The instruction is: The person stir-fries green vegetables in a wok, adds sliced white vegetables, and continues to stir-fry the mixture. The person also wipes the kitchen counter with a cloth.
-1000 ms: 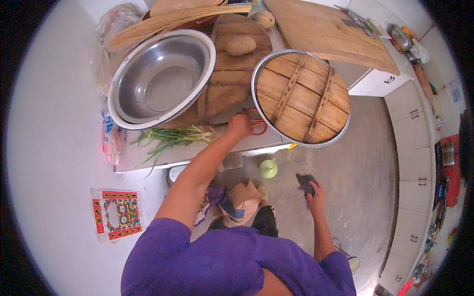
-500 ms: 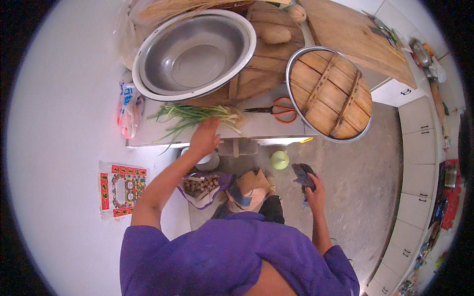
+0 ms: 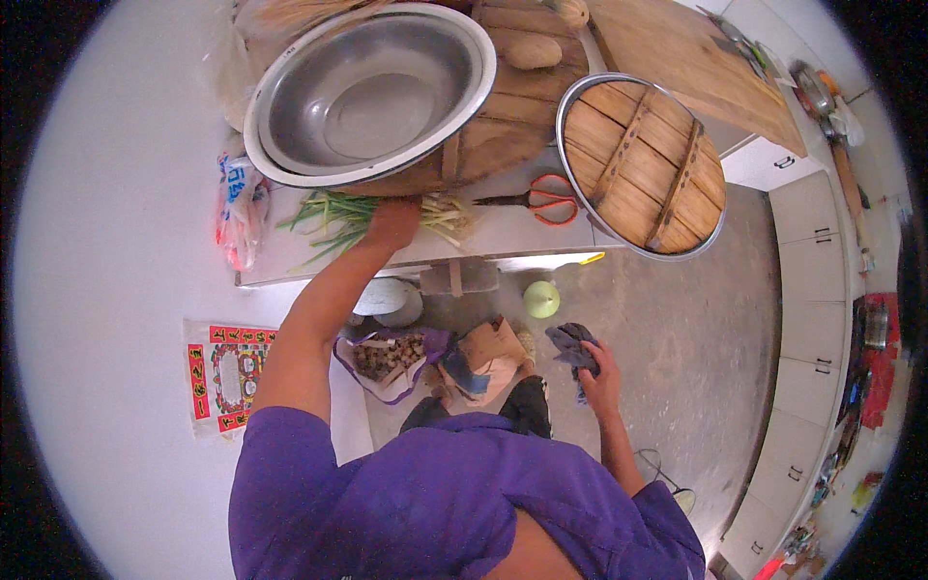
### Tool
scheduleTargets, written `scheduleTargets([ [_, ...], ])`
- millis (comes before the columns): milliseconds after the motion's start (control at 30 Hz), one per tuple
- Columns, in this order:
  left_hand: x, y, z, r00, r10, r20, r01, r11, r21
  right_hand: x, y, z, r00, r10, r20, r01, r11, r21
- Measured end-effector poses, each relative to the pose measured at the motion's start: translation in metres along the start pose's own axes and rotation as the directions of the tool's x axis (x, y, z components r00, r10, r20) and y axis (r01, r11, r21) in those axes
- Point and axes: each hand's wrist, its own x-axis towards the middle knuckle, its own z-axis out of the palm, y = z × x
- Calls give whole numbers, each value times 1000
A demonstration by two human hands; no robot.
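A bunch of scallions (image 3: 333, 218) lies along the front of the white counter, green tops to the left and pale roots to the right. My left hand (image 3: 394, 222) is on the middle of the bunch; its fingers are hidden among the stalks, close under the basin's rim. Lower and to the right, my right hand (image 3: 601, 375) is closed on a dark grey cloth (image 3: 572, 343), held in the air over the floor. Scissors (image 3: 541, 200) with orange-red handles rest just right of the roots, points toward them.
Behind the scallions a big metal basin (image 3: 469, 121) overhangs a round wooden lid (image 3: 517, 121). Another wooden lid (image 3: 619, 145) sits to the right. Below stand a purple-edged bag (image 3: 425, 360) of small brown pieces, a cardboard piece (image 3: 488, 350) and a pale green round vegetable (image 3: 541, 300).
My left hand has pushed farther forward into the scallions, and its fingers have gone out of sight. My right hand, with the cloth, has shifted slightly left. The whole view has tilted a little.
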Motion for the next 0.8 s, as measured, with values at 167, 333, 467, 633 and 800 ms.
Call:
scheduleTargets([
  [167,6,-5,18,968,144,-204,-130,988,81,9,-23,-6,999,-49,20,48,997,65],
  [333,8,-5,10,976,167,-141,-149,980,132,46,-48,-4,977,-213,14,211,973,93],
  [467,6,-5,2,994,85,-74,-82,995,52,86,-81,2,945,-322,-62,327,936,130],
  [633,8,-3,16,988,49,-144,-48,999,7,113,-104,6,915,-391,-94,400,909,119],
  [800,1,-10,18,982,-17,188,33,996,-83,136,-104,22,899,-414,-141,427,901,78],
])
